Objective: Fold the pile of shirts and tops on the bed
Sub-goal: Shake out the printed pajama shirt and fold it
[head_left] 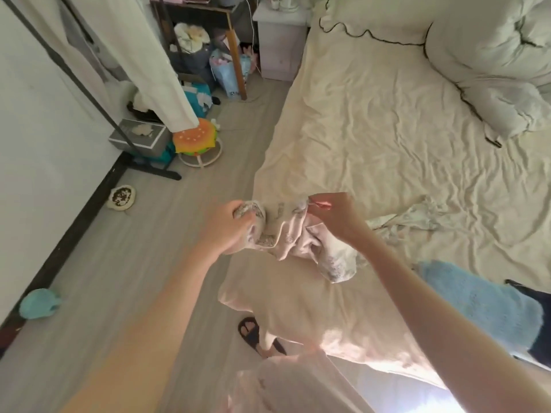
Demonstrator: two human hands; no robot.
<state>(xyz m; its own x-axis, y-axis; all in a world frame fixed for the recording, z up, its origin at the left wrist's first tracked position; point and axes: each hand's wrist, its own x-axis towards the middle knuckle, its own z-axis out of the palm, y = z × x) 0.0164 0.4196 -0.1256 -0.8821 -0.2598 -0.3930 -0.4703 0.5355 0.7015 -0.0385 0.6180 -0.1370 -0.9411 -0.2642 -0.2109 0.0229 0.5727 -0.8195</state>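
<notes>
A pale pink top (301, 236) with grey print hangs bunched between my hands above the near left edge of the bed (387, 129). My left hand (229, 228) grips one bunched end of it in a fist. My right hand (337, 217) pinches another edge of the fabric between thumb and fingers. A second light, patterned garment (414, 219) lies crumpled on the sheet just right of my right hand. At the bed's right edge lie a fluffy blue top (477, 296) and a dark garment (536, 338).
A folded duvet (492, 64) fills the bed's far right corner. Left of the bed is grey floor with a clothes rack (89, 90), a burger-shaped stool (195, 138), a bowl (120, 198), a teal object (38, 304) and a dark slipper (250, 329). A nightstand (280, 40) stands at the head.
</notes>
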